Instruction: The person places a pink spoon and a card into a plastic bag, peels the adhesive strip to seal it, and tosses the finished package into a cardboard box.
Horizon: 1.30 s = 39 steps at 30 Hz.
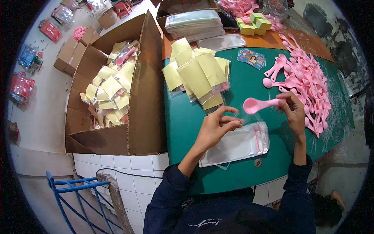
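Note:
Near the middle of the green table, my right hand (291,107) pinches the handle of a pink spoon (257,105), its bowl pointing left. My left hand (221,124) is just left of the bowl, thumb and fingers curved toward each other around what looks like clear plastic; whether it grips this is hard to tell. Below both hands lies a stack of clear plastic bags (237,145) with a red strip near the right end. A large heap of pink spoons (306,78) lies right of my right hand.
Yellow-card packets (198,72) are piled at the table's left, beside a cardboard box (146,89) holding more packets. Printed cards (252,58), yellow-green boxes (255,24) and another stack of clear bags (194,24) lie along the back. A blue metal frame (78,183) stands lower left.

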Available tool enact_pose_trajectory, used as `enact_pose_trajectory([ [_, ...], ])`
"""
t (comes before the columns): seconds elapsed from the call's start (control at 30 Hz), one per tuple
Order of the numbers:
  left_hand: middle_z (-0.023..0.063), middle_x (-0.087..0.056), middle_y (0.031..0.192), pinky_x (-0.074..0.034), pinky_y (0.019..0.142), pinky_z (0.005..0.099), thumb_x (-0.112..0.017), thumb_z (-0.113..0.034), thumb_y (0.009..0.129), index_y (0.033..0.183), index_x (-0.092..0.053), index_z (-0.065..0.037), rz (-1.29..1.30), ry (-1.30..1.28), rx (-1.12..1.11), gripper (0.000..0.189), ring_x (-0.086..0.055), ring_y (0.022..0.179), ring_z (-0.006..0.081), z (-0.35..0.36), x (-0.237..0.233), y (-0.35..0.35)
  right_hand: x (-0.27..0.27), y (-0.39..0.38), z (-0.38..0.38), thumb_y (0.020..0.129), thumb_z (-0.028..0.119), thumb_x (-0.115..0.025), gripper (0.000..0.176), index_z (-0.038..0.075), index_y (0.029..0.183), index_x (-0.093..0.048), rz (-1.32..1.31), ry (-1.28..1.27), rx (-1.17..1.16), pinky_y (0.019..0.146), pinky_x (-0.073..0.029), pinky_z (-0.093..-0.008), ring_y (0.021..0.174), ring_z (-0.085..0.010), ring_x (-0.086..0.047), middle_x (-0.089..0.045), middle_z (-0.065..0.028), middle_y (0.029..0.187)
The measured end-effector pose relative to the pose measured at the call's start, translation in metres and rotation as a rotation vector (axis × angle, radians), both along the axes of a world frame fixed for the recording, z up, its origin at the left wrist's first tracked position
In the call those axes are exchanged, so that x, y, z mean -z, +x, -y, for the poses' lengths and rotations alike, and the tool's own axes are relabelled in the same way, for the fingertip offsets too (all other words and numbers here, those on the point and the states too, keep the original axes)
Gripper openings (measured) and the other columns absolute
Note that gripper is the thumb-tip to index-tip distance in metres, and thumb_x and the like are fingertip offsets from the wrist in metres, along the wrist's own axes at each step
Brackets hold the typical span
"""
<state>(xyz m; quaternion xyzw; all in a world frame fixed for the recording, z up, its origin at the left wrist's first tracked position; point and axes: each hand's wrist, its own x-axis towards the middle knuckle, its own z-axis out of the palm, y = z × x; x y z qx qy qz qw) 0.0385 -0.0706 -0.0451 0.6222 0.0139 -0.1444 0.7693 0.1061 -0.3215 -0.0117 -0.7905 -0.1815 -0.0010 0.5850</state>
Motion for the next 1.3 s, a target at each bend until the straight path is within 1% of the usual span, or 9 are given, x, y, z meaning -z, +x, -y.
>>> enact_pose_trajectory([
  [0.53, 0.0109, -0.065, 0.101, -0.049, 0.078, 0.0259, -0.057, -0.009, 0.088, 0.117, -0.051, -0.001, 0.126, 0.028, 0.215, 0.031, -0.059, 0.092, 0.0117, 0.009, -0.003, -0.005, -0.002, -0.018, -0.022, 0.085, 0.008, -0.059, 0.012, -0.001, 0.093, -0.057, -0.010, -0.032, -0.144, 0.060, -0.045, -0.0231, 0.066, -0.0090, -0.055, -0.057, -0.0038, 0.075],
  [0.67, 0.0115, -0.066, 0.096, -0.048, 0.080, 0.0265, -0.050, -0.021, 0.093, 0.111, -0.057, 0.003, 0.192, 0.335, 0.274, 0.031, -0.062, 0.088, 0.0146, 0.005, -0.019, -0.008, -0.001, -0.029, -0.037, 0.080, 0.003, -0.066, 0.013, 0.000, 0.083, -0.054, 0.028, 0.147, -0.079, 0.061, -0.046, -0.0210, 0.067, -0.0073, -0.056, -0.057, -0.0041, 0.075],
  [0.77, 0.0116, -0.065, 0.095, -0.049, 0.080, 0.0267, -0.043, -0.021, 0.096, 0.108, -0.058, 0.007, -0.054, -0.211, 0.365, 0.034, -0.062, 0.087, 0.0156, 0.003, -0.013, -0.010, -0.007, -0.028, -0.043, 0.083, 0.012, -0.064, 0.015, -0.001, 0.086, -0.057, 0.195, 0.054, -0.133, 0.064, -0.046, -0.0225, 0.071, -0.0091, -0.057, -0.058, -0.0034, 0.076],
  [0.87, 0.0127, -0.064, 0.097, -0.049, 0.080, 0.0273, -0.042, -0.023, 0.096, 0.107, -0.058, 0.008, -0.017, -0.311, 0.264, 0.037, -0.062, 0.088, 0.0167, 0.002, -0.017, -0.013, -0.030, -0.007, -0.052, 0.088, 0.023, -0.056, 0.024, 0.000, 0.092, -0.059, 0.346, -0.150, -0.597, 0.067, -0.047, -0.0258, 0.077, -0.0138, -0.059, -0.060, -0.0049, 0.080],
  [0.93, 0.0154, -0.064, 0.098, -0.050, 0.080, 0.0295, -0.045, -0.027, 0.095, 0.107, -0.057, 0.008, 0.003, -0.332, 0.216, 0.039, -0.062, 0.090, 0.0196, -0.003, -0.019, -0.011, -0.034, 0.022, -0.058, 0.092, 0.028, -0.046, 0.031, 0.002, 0.098, -0.061, 0.091, -0.079, -0.721, 0.074, -0.047, -0.0301, 0.083, -0.0205, -0.059, -0.060, -0.0091, 0.085],
  [1.0, 0.0200, -0.063, 0.101, -0.050, 0.081, 0.0338, -0.048, -0.032, 0.093, 0.108, -0.056, 0.008, 0.030, -0.311, 0.195, 0.044, -0.063, 0.092, 0.0251, -0.008, -0.025, -0.011, -0.029, 0.086, -0.052, 0.091, 0.027, -0.047, 0.029, 0.003, 0.100, -0.061, -0.041, -0.247, -0.581, 0.079, -0.045, -0.0335, 0.089, -0.0259, -0.058, -0.059, -0.0146, 0.092],
  [1.03, 0.0190, -0.063, 0.100, -0.051, 0.081, 0.0328, -0.048, -0.031, 0.093, 0.107, -0.057, 0.007, 0.047, -0.361, 0.194, 0.042, -0.063, 0.092, 0.0243, -0.010, -0.025, -0.012, 0.003, 0.135, -0.043, 0.088, 0.026, -0.051, 0.030, 0.001, 0.102, -0.061, 0.388, -0.465, -0.331, 0.083, -0.043, -0.0360, 0.092, -0.0292, -0.056, -0.059, -0.0176, 0.096],
  [1.13, 0.0186, -0.063, 0.101, -0.052, 0.079, 0.0321, -0.048, -0.030, 0.093, 0.108, -0.058, 0.005, 0.117, -0.455, 0.194, 0.039, -0.063, 0.094, 0.0254, -0.016, -0.019, -0.013, 0.047, 0.204, -0.021, 0.073, 0.030, -0.068, 0.036, 0.000, 0.093, -0.063, 0.605, -0.802, 0.073, 0.079, -0.045, -0.0373, 0.086, -0.0296, -0.059, -0.061, -0.0176, 0.090],
  [1.3, 0.0212, -0.062, 0.103, -0.052, 0.080, 0.0334, -0.044, -0.029, 0.094, 0.113, -0.053, 0.008, 0.046, -0.548, 0.134, 0.042, -0.062, 0.095, 0.0275, -0.017, -0.017, -0.010, 0.064, 0.226, -0.023, 0.062, 0.022, -0.074, 0.035, 0.000, 0.087, -0.063, 0.290, -0.625, 0.087, 0.069, -0.049, -0.0379, 0.074, -0.0289, -0.061, -0.063, -0.0158, 0.081],
])
